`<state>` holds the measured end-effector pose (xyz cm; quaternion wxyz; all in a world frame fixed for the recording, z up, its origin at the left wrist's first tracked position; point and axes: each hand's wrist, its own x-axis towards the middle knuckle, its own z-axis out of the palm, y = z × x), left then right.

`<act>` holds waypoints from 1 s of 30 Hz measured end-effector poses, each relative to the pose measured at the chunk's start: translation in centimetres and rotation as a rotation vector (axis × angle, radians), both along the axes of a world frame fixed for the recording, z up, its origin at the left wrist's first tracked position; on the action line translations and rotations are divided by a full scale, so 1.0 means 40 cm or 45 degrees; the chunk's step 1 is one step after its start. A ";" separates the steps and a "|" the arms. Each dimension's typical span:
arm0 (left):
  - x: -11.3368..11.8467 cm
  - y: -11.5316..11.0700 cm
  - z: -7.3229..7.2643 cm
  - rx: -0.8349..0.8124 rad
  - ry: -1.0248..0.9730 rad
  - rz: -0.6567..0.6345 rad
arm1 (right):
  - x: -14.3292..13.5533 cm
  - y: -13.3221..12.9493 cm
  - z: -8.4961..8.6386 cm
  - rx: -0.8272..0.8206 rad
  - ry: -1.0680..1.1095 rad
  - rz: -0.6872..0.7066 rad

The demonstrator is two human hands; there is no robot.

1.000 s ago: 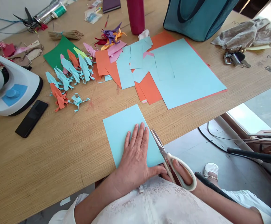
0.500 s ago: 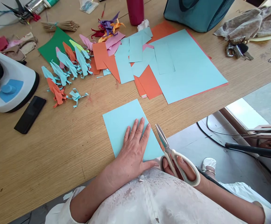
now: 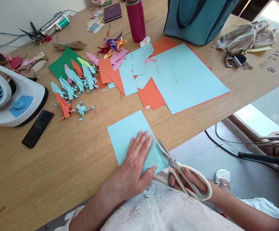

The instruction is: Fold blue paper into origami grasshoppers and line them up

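My left hand point(image 3: 136, 157) lies flat on a light blue sheet of paper point(image 3: 125, 131) near the table's front edge, fingers stretched out and thumb out to the side. At the sheet's right side an upper layer looks slightly lifted from the layer beneath. My right hand point(image 3: 195, 181) grips a pair of scissors point(image 3: 175, 166) by its cream handles, with fingers through the loops. The blades are a little apart and point away from me; one tip reaches the lifted right part of the sheet. Whether they cut into it I cannot tell.
Beyond lies a large blue sheet point(image 3: 192, 80) with orange paper pieces point(image 3: 151, 91). Folded paper figures point(image 3: 74, 83) stand left of them, near a black phone point(image 3: 37, 129) and a white fan point(image 3: 28, 102). A magenta bottle point(image 3: 136, 22) and teal bag point(image 3: 192, 25) stand behind.
The scissor blades have opened slightly and come to the paper's right edge. The paper's upper layer there has lifted. My left thumb has drawn in, and the camera view has tilted up.
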<state>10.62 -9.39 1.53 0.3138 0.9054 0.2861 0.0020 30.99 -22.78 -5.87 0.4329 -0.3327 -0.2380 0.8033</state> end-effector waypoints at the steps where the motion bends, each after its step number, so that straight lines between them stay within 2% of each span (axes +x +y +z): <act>1: -0.001 0.001 0.001 -0.006 0.001 -0.002 | 0.000 0.005 0.002 0.003 -0.005 0.014; 12: -0.002 -0.001 -0.013 0.039 -0.103 0.043 | -0.009 0.057 0.038 -0.111 0.040 -0.052; 19: -0.007 0.003 -0.006 0.005 -0.170 0.019 | -0.037 0.050 0.013 -0.111 0.053 -0.122; 25: -0.008 -0.001 -0.007 0.013 -0.157 0.009 | -0.084 0.051 -0.002 -0.105 0.117 -0.300; 30: -0.008 -0.001 -0.006 0.009 -0.146 0.011 | -0.101 0.059 -0.009 -0.119 0.135 -0.366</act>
